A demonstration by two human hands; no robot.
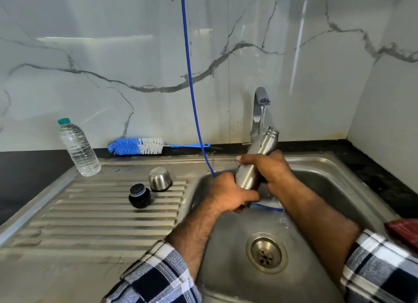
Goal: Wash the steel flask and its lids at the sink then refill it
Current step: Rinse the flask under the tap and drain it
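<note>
Both your hands grip the tilted brushed-steel flask (253, 164) over the sink basin (321, 178), left hand (228, 195) low, right hand (269, 167) higher, rinsing under the tap's stream (262, 121). Left of your hands wait the steel cup lid (160, 179) and black stopper (139, 196); next, I'd say, reach for the blue-and-white bottle brush (135, 146).

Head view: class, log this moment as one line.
flask: both hands, under running tap | steel cap, black stopper: draining board | brush: unused
</note>
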